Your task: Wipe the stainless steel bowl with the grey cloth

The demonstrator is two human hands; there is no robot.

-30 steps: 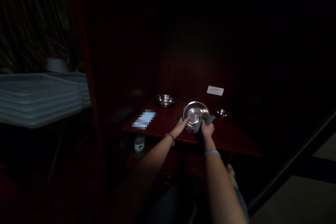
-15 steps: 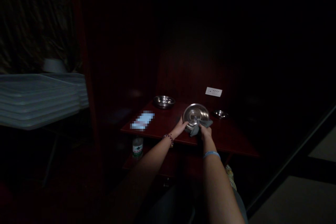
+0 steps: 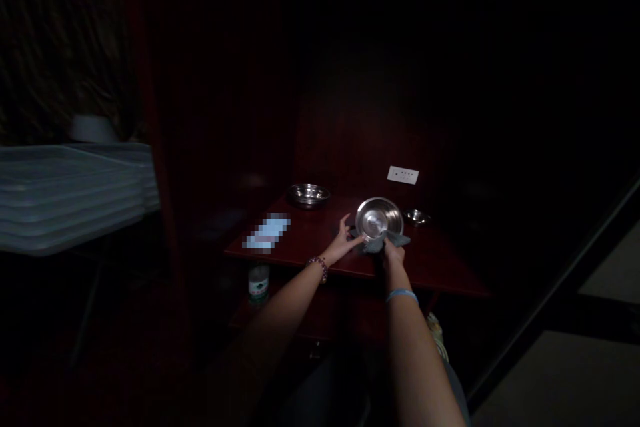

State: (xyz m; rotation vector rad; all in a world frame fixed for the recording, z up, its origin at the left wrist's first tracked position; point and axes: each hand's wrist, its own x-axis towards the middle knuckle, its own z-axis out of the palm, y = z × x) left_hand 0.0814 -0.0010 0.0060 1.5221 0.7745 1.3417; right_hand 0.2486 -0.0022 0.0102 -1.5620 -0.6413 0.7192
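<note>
Through the head camera I have the dark red desk (image 3: 440, 260) across the middle, with a stack of pale plastic trays (image 3: 75, 203) well apart on the left. My steel bowl (image 3: 376, 219) is at the middle of the desk, tilted so its mouth faces me; being round, it gives me no long axis to line up with. Stacked steel dishes (image 3: 309, 196) stand on the desk's far left. My left hand (image 3: 342, 244) has its fingers spread apart, the thumb at the bowl's near left rim, so the bowl lies to the right of it. My right hand (image 3: 394, 253) is the nearer one: its fingers are clamped on a grey cloth (image 3: 399, 239) against the near right rim. A small steel dish (image 3: 417, 217) sits just right of the bowl.
</note>
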